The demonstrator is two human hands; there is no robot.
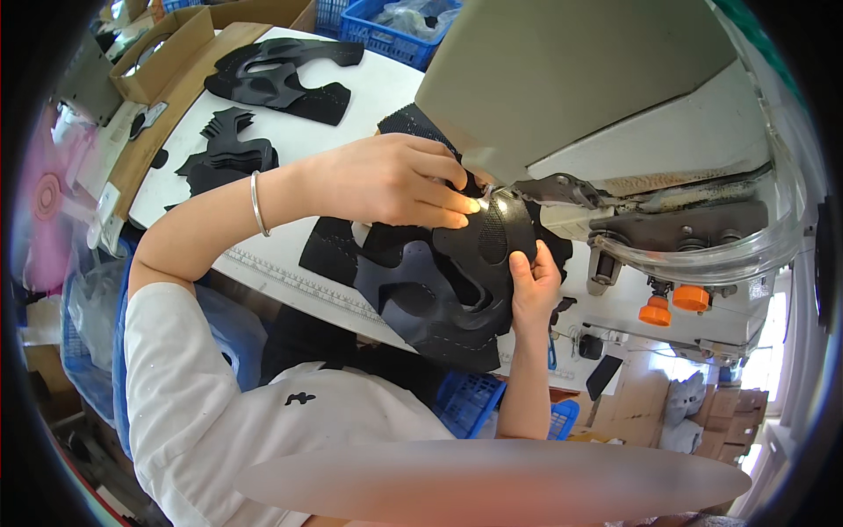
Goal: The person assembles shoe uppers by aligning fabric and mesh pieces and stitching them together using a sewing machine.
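Observation:
A black shoe upper [421,303], partly mesh and partly smooth with cut-out openings, lies under the needle area of a sewing machine [571,79]. My left hand [395,183] comes across from the left, its bent fingers pinching the upper's edge close by the lit needle area. On the near right edge, my right hand [534,285] grips the same piece, thumb on top and the other fingers partly hidden behind it. The fingertips of both hands sit close to the machine's metal presser parts [496,189].
More black upper pieces [281,79] lie on the white table [386,70], beside a small stack of black parts [233,154]. A ruler strip [299,283] runs along the near edge. Orange knobs [654,310] hang off the machine; blue crates [395,33] stand behind.

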